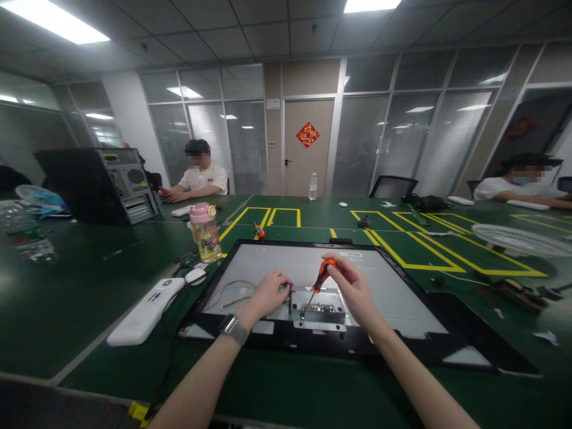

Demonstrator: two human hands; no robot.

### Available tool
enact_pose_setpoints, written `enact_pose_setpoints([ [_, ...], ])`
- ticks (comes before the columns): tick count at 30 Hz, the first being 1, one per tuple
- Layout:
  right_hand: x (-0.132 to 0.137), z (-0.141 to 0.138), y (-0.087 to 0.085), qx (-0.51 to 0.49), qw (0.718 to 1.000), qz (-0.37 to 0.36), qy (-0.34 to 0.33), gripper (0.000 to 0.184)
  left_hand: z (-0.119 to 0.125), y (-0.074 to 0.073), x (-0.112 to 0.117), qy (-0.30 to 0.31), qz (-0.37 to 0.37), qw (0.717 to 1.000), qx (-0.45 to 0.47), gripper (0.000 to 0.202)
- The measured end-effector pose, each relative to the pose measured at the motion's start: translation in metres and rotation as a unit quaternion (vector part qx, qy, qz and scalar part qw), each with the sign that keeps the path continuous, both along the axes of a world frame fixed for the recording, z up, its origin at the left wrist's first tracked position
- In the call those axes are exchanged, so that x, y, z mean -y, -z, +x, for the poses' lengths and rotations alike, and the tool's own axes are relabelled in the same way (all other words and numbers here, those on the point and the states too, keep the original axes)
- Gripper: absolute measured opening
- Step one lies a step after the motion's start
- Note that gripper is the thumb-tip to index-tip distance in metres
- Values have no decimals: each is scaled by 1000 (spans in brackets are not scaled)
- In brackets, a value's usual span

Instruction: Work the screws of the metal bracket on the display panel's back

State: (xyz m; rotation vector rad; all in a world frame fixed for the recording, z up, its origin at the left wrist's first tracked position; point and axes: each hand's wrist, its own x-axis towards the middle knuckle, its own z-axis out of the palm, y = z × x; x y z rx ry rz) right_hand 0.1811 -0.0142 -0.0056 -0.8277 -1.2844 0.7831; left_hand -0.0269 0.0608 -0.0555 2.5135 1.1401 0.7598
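My right hand (353, 283) is closed round the orange-and-black handle of a screwdriver (322, 277). Its thin shaft slants down to the left, with the tip at the front left part of a silver metal bracket (322, 319). My left hand (268, 295) has its fingers curled together at the bracket's upper left corner; what they pinch, if anything, is hidden. Under both hands lies a large flat screen panel (277, 259), pale grey in the middle with a black frame. Thin wires (218, 292) run across its left side.
Left of the panel are a white handheld device (147, 313), a pink-lidded bottle (205, 235) and a black computer case (89, 185). A small red tool (259, 231) lies behind it. Right are a dark flat panel (487, 333) and a racket (518, 238). Two people sit across the table.
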Motion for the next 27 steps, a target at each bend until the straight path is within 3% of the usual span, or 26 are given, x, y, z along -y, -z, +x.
enact_pose_setpoints([
  [3, -2, -1, 2, -42, 999, -6, -14, 20, 0, 1, -1, 1, -2, 1000, 0, 18],
  [11, 0, -4, -1, -194, 960, -77, -187, 24, -1, 1, 0, 3, -2, 1000, 1, 19],
  [27, -3, -2, 2, -211, 949, -82, -219, 19, 1, -1, 0, -5, -2, 1000, -3, 19],
])
